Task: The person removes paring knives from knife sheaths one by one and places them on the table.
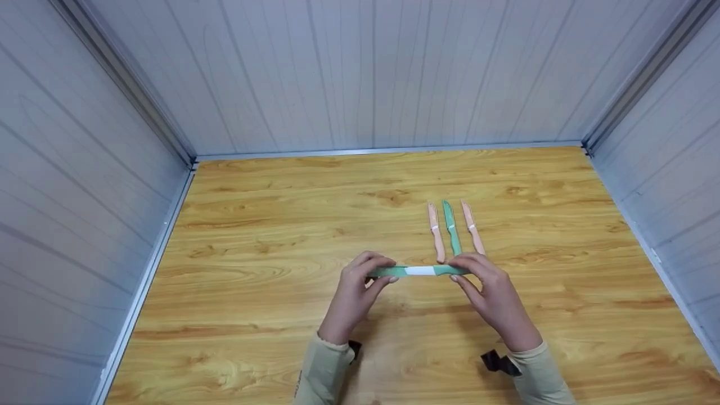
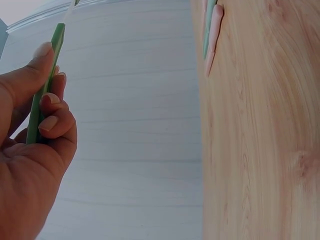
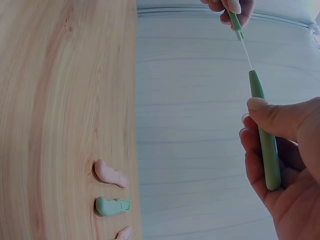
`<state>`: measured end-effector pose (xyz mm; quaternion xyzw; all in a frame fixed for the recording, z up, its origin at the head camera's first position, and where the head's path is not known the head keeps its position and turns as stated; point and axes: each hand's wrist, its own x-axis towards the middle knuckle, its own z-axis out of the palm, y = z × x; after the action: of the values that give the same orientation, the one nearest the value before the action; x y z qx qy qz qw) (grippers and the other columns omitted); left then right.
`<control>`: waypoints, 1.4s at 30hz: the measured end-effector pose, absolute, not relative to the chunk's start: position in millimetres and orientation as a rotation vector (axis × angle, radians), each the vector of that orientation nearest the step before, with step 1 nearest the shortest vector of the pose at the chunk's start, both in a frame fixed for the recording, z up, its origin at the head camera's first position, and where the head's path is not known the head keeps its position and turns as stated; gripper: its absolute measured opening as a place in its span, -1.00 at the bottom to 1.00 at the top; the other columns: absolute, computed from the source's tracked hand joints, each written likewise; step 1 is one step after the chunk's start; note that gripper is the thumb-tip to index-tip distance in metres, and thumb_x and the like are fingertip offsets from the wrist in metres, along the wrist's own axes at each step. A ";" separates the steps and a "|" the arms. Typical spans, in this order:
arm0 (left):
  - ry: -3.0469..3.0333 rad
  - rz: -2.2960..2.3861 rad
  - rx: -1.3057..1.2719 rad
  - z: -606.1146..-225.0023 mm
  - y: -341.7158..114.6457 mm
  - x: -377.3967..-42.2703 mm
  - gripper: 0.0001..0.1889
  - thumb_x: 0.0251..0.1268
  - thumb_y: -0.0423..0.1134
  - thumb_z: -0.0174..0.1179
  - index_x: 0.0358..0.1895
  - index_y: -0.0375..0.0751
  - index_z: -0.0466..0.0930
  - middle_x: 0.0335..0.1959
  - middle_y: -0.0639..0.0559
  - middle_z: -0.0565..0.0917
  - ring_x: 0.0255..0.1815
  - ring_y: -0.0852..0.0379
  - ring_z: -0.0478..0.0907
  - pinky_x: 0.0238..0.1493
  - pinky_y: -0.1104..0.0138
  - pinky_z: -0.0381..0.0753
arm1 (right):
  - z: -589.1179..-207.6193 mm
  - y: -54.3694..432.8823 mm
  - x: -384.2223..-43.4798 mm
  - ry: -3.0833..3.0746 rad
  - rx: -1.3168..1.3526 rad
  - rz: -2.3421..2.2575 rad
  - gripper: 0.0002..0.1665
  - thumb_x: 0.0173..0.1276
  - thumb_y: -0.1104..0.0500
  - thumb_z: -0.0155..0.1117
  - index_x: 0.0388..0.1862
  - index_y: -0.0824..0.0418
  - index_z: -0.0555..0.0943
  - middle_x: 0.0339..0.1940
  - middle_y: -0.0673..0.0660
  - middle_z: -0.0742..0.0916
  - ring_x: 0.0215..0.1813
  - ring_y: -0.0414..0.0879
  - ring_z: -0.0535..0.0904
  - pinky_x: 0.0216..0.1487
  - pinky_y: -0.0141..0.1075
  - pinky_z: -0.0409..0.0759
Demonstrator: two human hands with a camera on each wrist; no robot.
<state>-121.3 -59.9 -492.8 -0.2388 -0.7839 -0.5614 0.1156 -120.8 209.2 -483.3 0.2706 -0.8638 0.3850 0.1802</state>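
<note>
Between my two hands, above the table, a green paring knife is held level, with its white blade (image 1: 421, 270) partly bared. The thumb and fingers of my left hand (image 1: 355, 282) grip the green sheath (image 2: 58, 39), which still covers the blade's tip end. My right hand (image 1: 494, 288) grips the green handle (image 3: 270, 157), thumb on one side and fingers curled on the other. In the right wrist view a stretch of thin blade (image 3: 246, 52) shows between handle and sheath. The fingers hide parts of both.
Just beyond my hands, on the wooden table (image 1: 253, 292), lie a pink knife (image 1: 436, 241), a green knife (image 1: 451, 226) and another pink knife (image 1: 469, 222), side by side, sheathed tips pointing away. Pale panel walls (image 1: 349, 73) enclose the back and both sides.
</note>
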 end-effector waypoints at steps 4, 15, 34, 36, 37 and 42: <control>-2.319 -1.638 -0.658 -491.7 -64.7 -121.1 -0.80 0.26 -0.22 0.25 -0.06 -0.07 0.64 -0.13 0.18 0.57 -0.30 0.19 0.49 -0.41 0.37 0.46 | -483.0 213.9 -121.3 -2.445 0.743 1.083 -0.67 0.19 0.38 0.37 -0.05 0.20 0.65 -0.05 -0.06 0.65 -0.06 -0.20 0.60 0.00 -0.44 0.52; -2.345 -1.587 -0.568 -496.0 -75.3 -121.2 -0.79 0.28 -0.26 0.25 -0.03 -0.08 0.61 -0.14 0.16 0.60 -0.30 0.21 0.51 -0.42 0.33 0.48 | -486.9 217.6 -119.9 -2.511 0.662 1.085 -0.64 0.19 0.38 0.37 -0.02 0.20 0.62 -0.05 -0.05 0.65 0.00 -0.17 0.57 0.01 -0.28 0.54; -2.423 -1.582 -0.545 -506.2 -73.2 -121.0 -0.81 0.31 -0.40 0.19 -0.05 -0.18 0.64 -0.15 0.12 0.59 -0.23 0.22 0.52 -0.36 0.28 0.52 | -494.7 209.3 -122.1 -2.567 0.595 1.177 -0.62 0.25 0.32 0.34 0.05 0.10 0.68 -0.17 -0.13 0.63 -0.12 -0.25 0.58 -0.16 -0.25 0.60; -2.439 -1.597 -0.537 -507.2 -72.6 -120.6 -0.81 0.32 -0.41 0.18 -0.05 -0.19 0.65 -0.15 0.11 0.59 -0.22 0.21 0.52 -0.34 0.33 0.51 | -496.5 207.0 -121.5 -2.572 0.557 1.204 -0.62 0.27 0.28 0.33 0.07 0.06 0.67 -0.17 -0.13 0.63 -0.13 -0.26 0.58 -0.17 -0.22 0.59; -2.447 -1.602 -0.532 -507.8 -72.1 -120.4 -0.81 0.32 -0.42 0.18 -0.06 -0.20 0.65 -0.15 0.11 0.59 -0.24 0.21 0.51 -0.35 0.34 0.49 | -497.3 205.8 -121.2 -2.576 0.537 1.212 -0.62 0.27 0.26 0.33 0.07 0.03 0.67 -0.17 -0.14 0.63 -0.13 -0.26 0.58 -0.17 -0.22 0.59; -2.464 -1.620 -0.497 -511.3 -69.8 -120.8 -0.83 0.28 -0.43 0.22 -0.11 -0.17 0.59 -0.23 0.09 0.61 -0.35 0.20 0.48 -0.41 0.33 0.48 | -500.4 199.5 -120.3 -2.582 0.458 1.263 -0.67 0.30 0.19 0.31 0.05 0.01 0.68 -0.15 -0.14 0.65 -0.12 -0.27 0.58 -0.13 -0.24 0.58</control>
<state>-120.8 -69.8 -511.3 -0.1656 -0.8217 -0.5401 0.0754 -120.3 199.5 -500.4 0.1563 -0.8812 0.4311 0.1152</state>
